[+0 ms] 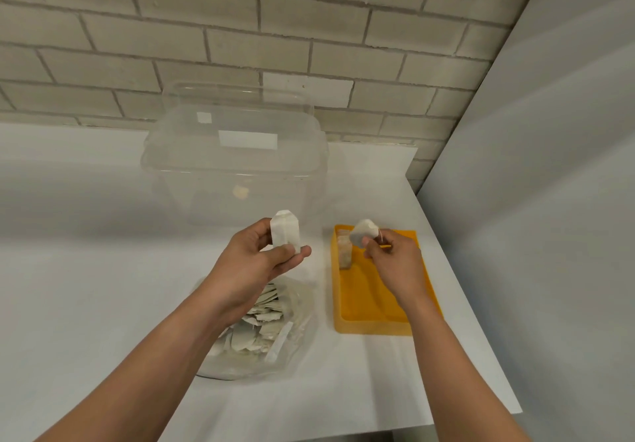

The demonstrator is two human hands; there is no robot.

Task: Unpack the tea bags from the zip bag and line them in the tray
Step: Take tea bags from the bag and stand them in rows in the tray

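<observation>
My left hand (264,256) pinches a white tea bag (285,232) upright, above the far end of the clear zip bag (295,348). The zip bag lies on the white table, full of several loose tea bags (261,331), partly hidden by my left forearm. My right hand (391,256) pinches a second tea bag (362,232) over the far left corner of the orange tray (371,326). A short row of tea bags (344,251) stands on edge along the tray's far left wall, just below that held bag.
A large clear plastic tub (237,156) with a lid stands at the back, right behind my left hand. A brick wall runs along the back and a plain grey wall (549,201) on the right. The table's right edge (481,321) passes close beside the tray.
</observation>
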